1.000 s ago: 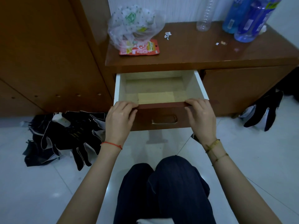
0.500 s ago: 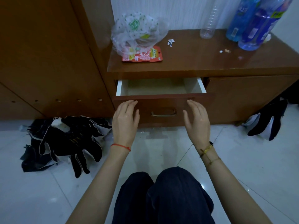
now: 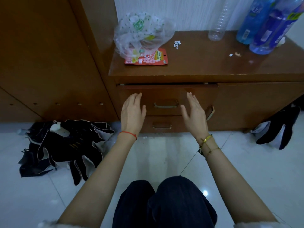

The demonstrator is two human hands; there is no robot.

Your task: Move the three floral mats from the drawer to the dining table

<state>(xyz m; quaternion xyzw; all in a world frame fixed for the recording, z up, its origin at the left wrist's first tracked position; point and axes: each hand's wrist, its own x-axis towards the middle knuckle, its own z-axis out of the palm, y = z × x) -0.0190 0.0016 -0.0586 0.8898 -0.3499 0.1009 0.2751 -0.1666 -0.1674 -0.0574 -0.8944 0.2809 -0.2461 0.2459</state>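
From the head camera, the brown wooden upper drawer (image 3: 166, 99) with a brass handle sat almost fully pushed in, a thin dark gap left along its top edge. The left hand (image 3: 132, 112) was held with fingers straight and together, fingertips at the drawer front left of the handle; whether they touched the wood could not be told. The right hand (image 3: 194, 116) was likewise flat, fingers straight, held edge-on just right of the handle and holding nothing. No floral mats showed; the drawer's inside was hidden.

On the glossy brown wooden bench (image 3: 205, 66) above lay a clear spotted plastic bag (image 3: 141, 33) resting partly on a red snack packet (image 3: 148, 58), an empty clear plastic bottle (image 3: 218, 25) and two blue bottles (image 3: 263, 25). Dark clothing (image 3: 65, 145) lay heaped on the white tiled floor (image 3: 246, 170) to the left.
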